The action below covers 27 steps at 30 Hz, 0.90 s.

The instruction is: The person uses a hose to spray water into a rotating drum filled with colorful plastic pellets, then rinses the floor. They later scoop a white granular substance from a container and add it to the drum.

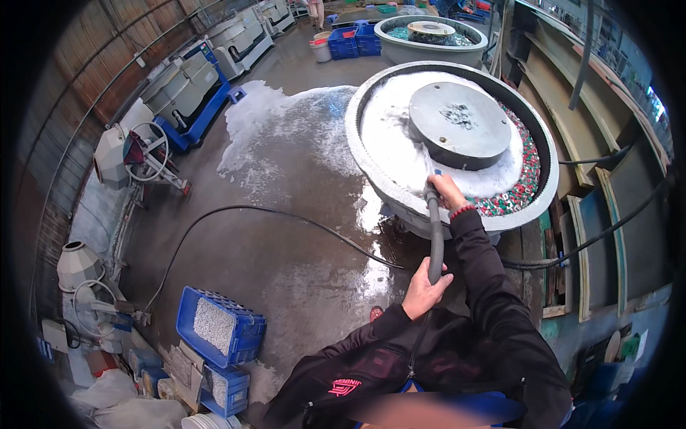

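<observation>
While my right fingers [443, 183] grasp thick grey hose [435, 232], left fingers [421, 274] loosely around it, rinsing looks partway: rightward of fingers, red-green-white pieces [529, 159] visible; beyond, white foam [386, 121] uncleared.

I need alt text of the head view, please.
A person's right hand and left hand hold a gray hose over a round tub of white foam and red, green and white pieces. More foam lies on the wet floor.

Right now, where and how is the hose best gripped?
Likely hold the hose just behind its spraying end, right hand from the right, with the left hand lower down, from the left. The thick tube bends slightly between them, so two holds should steady it.
</observation>
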{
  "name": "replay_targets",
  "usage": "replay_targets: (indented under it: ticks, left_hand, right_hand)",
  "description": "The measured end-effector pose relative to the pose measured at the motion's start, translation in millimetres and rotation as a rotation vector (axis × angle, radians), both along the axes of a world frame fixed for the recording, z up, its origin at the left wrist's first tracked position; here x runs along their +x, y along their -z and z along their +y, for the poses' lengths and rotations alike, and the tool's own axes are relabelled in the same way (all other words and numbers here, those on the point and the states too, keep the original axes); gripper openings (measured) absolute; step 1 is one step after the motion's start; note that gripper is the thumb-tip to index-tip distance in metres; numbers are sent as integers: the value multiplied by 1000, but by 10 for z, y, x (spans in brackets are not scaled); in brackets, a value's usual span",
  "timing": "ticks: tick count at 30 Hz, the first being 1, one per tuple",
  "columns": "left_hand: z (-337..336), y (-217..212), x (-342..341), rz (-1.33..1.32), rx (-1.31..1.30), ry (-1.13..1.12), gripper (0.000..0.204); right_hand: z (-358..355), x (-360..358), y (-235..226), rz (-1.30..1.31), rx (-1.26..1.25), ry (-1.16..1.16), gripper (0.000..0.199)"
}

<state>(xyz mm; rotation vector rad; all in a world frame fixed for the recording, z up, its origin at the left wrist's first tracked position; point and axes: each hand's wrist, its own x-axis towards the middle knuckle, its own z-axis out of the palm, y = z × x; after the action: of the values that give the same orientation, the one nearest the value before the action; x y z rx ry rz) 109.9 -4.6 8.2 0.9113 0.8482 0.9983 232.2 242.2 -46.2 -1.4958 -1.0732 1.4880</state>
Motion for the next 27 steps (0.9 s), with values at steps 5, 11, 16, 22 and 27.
replay_targets:
  ticks: [5,11,16,22,27]
  left_hand:
    - [-59,14,409,60,7,168,25]
    - [-111,17,779,161,128,131,25]
    - [-90,9,779,215,146,46,23]
    - [11,79,681,178,49,120,23]
    - [136,67,700,330,257,200,27]
  right_hand:
    - [-443,880,157,37,-140,196,21]
    - [-502,1082,-128,245,-2,247,18]
    - [-214,950,-415,183,304,105,17]
    - [-313,975,-133,264,-15,150,19]
    - [-535,1574,7,194,-29,260,20]
